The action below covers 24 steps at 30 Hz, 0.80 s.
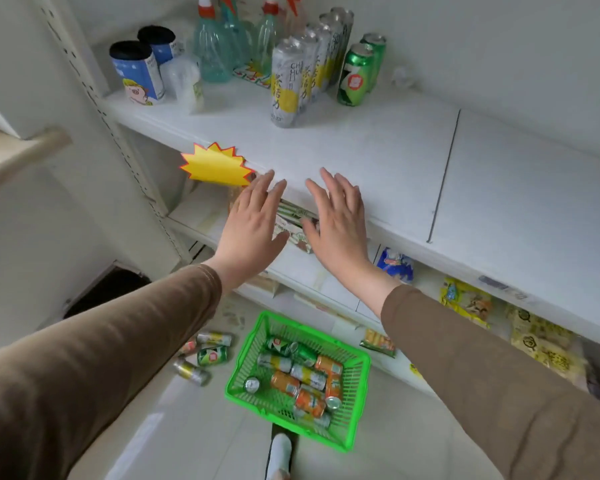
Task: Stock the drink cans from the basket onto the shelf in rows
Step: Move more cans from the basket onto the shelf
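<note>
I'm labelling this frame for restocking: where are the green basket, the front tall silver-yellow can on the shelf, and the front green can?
green basket (355, 403): head view, right wall.
front tall silver-yellow can (286, 83): head view, label.
front green can (354, 76): head view, body.

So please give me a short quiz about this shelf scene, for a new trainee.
1. True or false: both hands hold a can.
2. Which cans stand in the longer row on the shelf? A) green B) silver and yellow C) orange
3. Where do the orange cans lie?

Key
1. False: the left hand and the right hand are open and hold nothing.
2. B: the silver and yellow cans form the longer row; the green cans beside them are only two.
3. The orange cans lie in the green basket on the floor.
</note>
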{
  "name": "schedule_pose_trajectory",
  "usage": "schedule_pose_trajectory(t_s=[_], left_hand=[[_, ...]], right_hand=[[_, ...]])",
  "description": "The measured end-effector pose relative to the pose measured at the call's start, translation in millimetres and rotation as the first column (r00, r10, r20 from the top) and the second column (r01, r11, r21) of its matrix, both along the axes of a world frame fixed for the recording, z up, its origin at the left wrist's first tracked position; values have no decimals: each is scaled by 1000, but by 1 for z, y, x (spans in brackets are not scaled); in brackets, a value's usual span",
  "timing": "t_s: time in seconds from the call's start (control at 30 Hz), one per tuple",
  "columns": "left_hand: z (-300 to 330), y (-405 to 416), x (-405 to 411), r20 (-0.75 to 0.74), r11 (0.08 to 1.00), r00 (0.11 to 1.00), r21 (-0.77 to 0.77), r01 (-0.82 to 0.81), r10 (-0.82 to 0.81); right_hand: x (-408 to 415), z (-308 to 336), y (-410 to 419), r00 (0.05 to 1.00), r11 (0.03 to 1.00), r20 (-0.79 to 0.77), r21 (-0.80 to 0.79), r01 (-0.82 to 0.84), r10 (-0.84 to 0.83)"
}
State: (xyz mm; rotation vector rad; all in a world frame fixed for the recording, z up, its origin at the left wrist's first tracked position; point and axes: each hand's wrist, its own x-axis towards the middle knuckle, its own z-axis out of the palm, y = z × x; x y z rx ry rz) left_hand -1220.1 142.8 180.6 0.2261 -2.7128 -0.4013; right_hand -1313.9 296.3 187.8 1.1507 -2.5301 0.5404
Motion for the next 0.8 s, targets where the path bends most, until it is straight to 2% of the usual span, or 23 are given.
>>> schedule_pose_trajectory(t_s=[0.17, 0.37, 0.53, 0.8], left_hand=[[-68, 22, 74, 70, 1000, 998, 29, -11, 9], [-197, 49, 137, 295, 990, 955, 125, -60, 21], [-309, 69, 166, 473, 978, 881, 170, -123, 29], [-478, 87, 189, 633, 935, 772, 237, -266, 59]], right_hand=[[65, -74, 28, 993, 993, 44, 47, -108, 106], [110, -208, 67, 940, 976, 330, 162, -145, 85], [125, -324, 87, 871, 955, 492, 258, -148, 1], [152, -525, 73, 654, 931, 740, 333, -151, -158]])
